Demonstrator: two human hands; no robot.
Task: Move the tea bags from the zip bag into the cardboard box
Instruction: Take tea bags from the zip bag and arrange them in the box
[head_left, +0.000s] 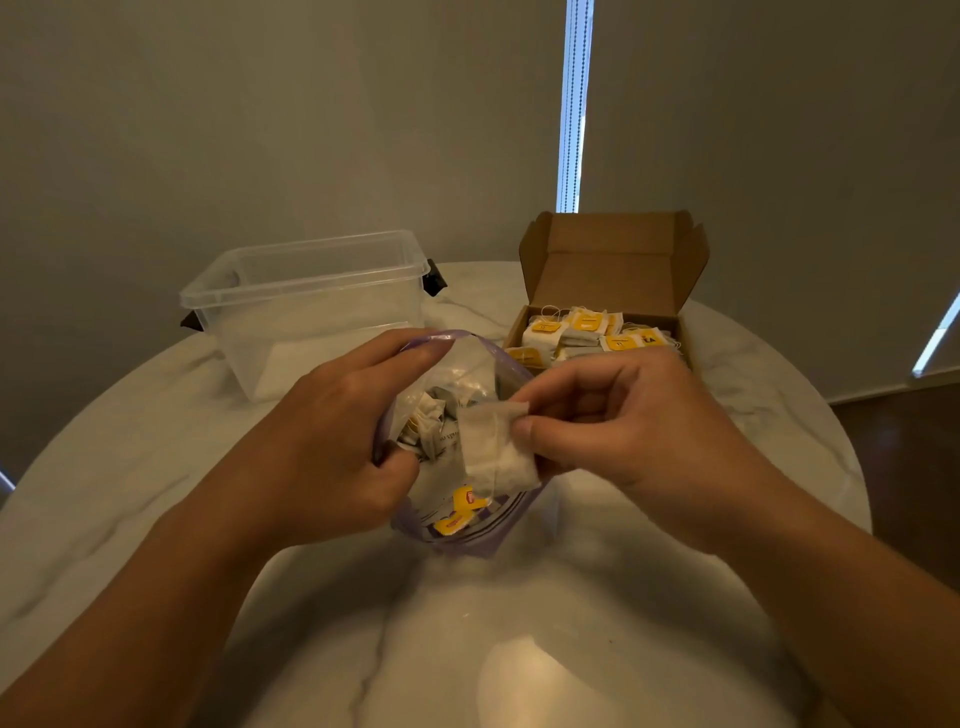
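Note:
A clear zip bag (470, 530) with a purple rim stands open in the middle of the table, with several tea bags and yellow tags inside. My left hand (332, 441) grips the bag's left rim and holds the mouth open. My right hand (613, 421) pinches a white tea bag (496, 449) between thumb and fingers, just above the bag's mouth. Behind my right hand sits the open cardboard box (613, 270), lid flap upright, holding several tea bags (587, 332) with yellow tags.
An empty clear plastic tub (306, 306) with black clips stands at the back left on the round white marble table (519, 649). Grey blinds hang close behind the table. The table edge drops to dark floor at the right.

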